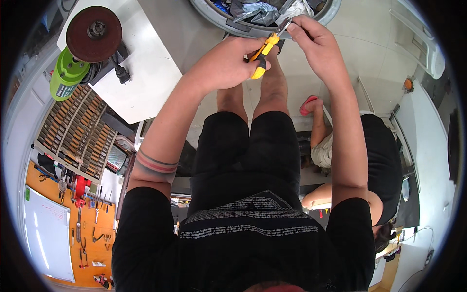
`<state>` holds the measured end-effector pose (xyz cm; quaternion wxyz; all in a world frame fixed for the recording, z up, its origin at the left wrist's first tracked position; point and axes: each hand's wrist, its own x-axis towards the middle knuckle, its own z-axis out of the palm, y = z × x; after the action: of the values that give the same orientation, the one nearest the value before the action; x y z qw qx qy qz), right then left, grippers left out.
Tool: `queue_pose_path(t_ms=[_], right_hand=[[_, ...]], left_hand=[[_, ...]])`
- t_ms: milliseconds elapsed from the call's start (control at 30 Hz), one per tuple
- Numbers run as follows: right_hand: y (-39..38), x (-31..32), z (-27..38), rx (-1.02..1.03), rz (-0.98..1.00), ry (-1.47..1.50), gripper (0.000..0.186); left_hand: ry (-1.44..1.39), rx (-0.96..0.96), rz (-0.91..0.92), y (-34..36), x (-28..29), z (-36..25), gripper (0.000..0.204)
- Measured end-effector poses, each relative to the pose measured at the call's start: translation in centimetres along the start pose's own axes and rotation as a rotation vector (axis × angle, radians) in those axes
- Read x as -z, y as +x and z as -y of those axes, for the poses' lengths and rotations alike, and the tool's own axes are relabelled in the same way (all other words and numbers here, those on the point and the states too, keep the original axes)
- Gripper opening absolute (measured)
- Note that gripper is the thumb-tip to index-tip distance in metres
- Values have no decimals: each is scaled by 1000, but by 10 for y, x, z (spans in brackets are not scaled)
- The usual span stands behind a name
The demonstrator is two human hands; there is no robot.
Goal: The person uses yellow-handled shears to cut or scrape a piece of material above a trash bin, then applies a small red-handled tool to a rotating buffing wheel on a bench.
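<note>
**Pliers in two-handed hold, 12 to 1 o'clock**

Head view: yellow-and-black pliers [268,47] just past 12, tip toward 1. Left hand [236,61] clamped round handles. Right hand [322,46]: thumb and fingertips pinched on silver metal end [284,26]; can't tell if tool or separate piece. Held at both ends, probably to steady it. Round grey bin [221,21] at 12, plastic bags [260,13] inside. Angle grinder [68,73] at 10, disc up, probably resting on white tabletop [146,58].
</note>
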<state>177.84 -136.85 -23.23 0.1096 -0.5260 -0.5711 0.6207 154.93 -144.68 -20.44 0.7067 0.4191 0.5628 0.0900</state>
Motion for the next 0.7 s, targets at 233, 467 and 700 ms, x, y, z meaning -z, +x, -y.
queue_pose_path(t_ms=[233,467,700], right_hand=[[1,5,1,3,25,-13,21],[-2,8,4,-34,4,15,21],[2,11,9,-56,50,43,21]], left_hand=[[-33,-66,-23,1,-1,-9,37],[-106,-78,-36,7,-7,-1,37],[-276,-27,-80,2,2,-7,54]])
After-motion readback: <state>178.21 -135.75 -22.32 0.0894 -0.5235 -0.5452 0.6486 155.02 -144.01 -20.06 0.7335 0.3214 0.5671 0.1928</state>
